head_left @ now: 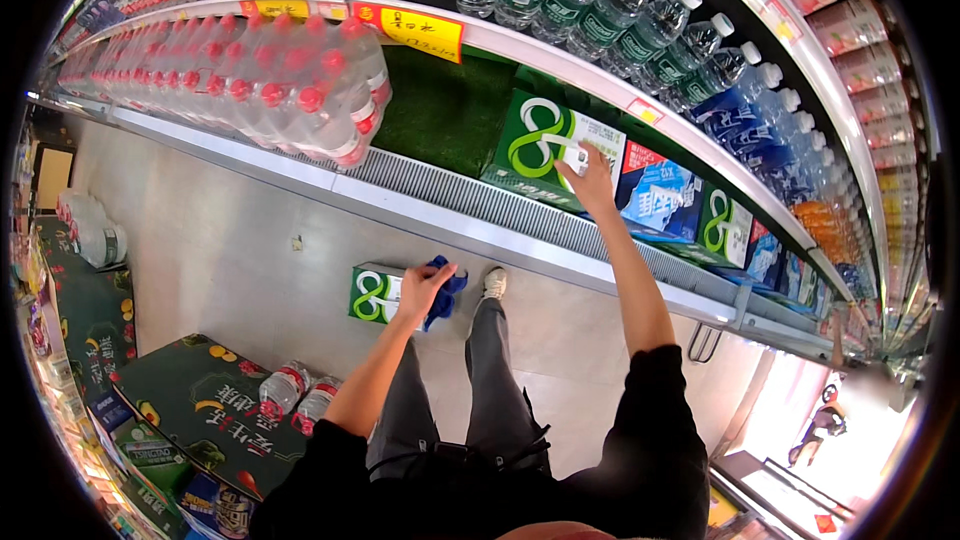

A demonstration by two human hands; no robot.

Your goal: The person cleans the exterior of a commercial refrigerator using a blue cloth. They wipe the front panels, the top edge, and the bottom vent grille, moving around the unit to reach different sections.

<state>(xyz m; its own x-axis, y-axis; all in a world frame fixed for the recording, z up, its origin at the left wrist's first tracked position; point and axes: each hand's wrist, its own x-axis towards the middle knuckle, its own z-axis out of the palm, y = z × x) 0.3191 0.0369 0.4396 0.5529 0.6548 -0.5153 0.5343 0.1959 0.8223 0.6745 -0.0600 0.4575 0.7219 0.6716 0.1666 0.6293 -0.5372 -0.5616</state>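
Observation:
My right hand point(590, 180) reaches out to a green-and-white carton point(520, 155) on the bottom shelf. Its fingers are bent at the white handle on the carton's top. My left hand point(428, 292) is lower and to the left, closed on a dark blue cloth point(443, 308) that hangs from the fingers. Behind that hand, a second green-and-white carton point(372, 294) sits on the floor, partly hidden by the hand and cloth.
Shrink-wrapped packs of red-capped bottles point(290, 90) fill the bottom shelf's left. Green-labelled water bottles point(605, 20) line the shelf above. More cartons point(660, 195) stand to the right. Behind me at left is a dark printed display point(190, 390) with bottles point(285, 388) on it.

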